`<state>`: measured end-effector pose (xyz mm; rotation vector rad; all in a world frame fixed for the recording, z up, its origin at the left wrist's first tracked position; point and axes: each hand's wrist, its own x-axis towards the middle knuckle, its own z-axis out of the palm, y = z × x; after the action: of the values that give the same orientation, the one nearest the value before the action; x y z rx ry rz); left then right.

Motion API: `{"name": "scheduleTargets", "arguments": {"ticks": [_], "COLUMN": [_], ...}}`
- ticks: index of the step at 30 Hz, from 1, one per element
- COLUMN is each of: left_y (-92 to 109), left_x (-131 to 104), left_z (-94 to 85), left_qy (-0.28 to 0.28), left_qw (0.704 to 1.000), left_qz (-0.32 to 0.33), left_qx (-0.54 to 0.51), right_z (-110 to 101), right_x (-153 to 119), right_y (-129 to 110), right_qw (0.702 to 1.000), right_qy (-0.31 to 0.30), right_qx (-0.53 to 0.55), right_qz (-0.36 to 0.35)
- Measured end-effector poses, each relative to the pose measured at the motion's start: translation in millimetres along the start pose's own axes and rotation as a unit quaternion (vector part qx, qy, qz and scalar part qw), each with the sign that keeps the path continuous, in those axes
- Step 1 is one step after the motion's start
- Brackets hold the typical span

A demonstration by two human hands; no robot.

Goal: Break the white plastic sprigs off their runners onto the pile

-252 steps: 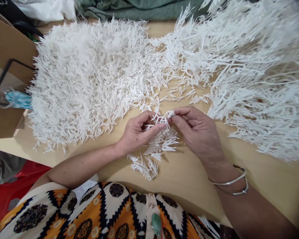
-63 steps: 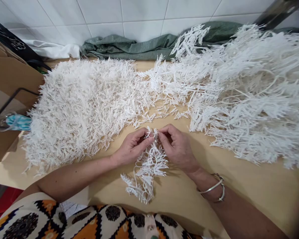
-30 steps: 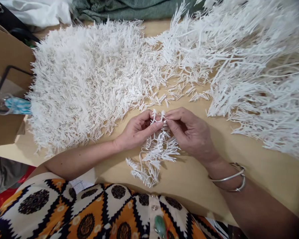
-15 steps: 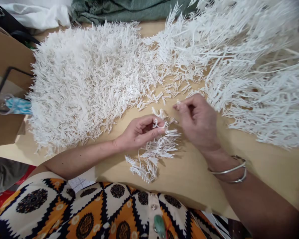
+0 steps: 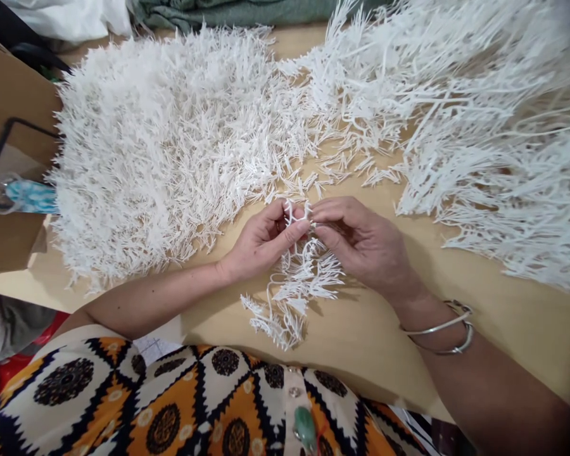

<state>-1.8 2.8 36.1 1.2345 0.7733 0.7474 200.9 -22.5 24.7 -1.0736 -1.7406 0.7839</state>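
A white branched plastic strand [image 5: 308,272] hangs down from between my hands, and its lower end rests on the table. My left hand [image 5: 266,240] pinches its upper part between thumb and fingers. Close against it on the right, my right hand [image 5: 363,240] has thumb and fingertips together at the strand, holding a tiny pale piece that is too small to make out. Behind my hands lies a wide pile of short white sprigs [image 5: 171,139]. Longer white branches [image 5: 494,145] spread over the right side.
The wooden table [image 5: 384,348] runs beneath everything. At the left edge stand a cardboard box [image 5: 19,240] and a clear item with blue pattern [image 5: 31,196]. Dark green cloth [image 5: 247,12] and white cloth [image 5: 76,19] lie at the back.
My right hand has moved left and down to meet my left hand at the strand. The view has shifted slightly, and small sprigs now lie beside the long branches.
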Motion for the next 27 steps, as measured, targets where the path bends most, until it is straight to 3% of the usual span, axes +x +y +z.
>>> {"name": "scheduleTargets", "arguments": {"ticks": [9,14,16,20,27], "left_y": [-6,-6,-4,-2,-3], "left_x": [1,-3,-4,-3,0], "left_z": [-5.2,-0.9,1.5,2.8,-0.7], "left_qy": [0.012,-0.112,-0.102,-0.012,0.007], "left_qw": [0.993,0.970,0.979,1.000,0.999], "left_qz": [0.078,0.165,0.129,0.021,0.015], "left_qx": [0.093,0.141,0.119,0.010,-0.034], "right_z": [7,2,-1,-1,-2], "right_x": [-3,-2,-1,0,0], "right_y": [-5,3,8,7,1], "right_qw": [0.997,0.982,0.979,0.988,1.000], "right_qy": [-0.013,0.089,0.106,0.106,0.012], "right_qx": [-0.023,-0.066,-0.055,-0.029,0.019], "right_qz": [0.074,0.152,0.166,0.111,-0.010]}}
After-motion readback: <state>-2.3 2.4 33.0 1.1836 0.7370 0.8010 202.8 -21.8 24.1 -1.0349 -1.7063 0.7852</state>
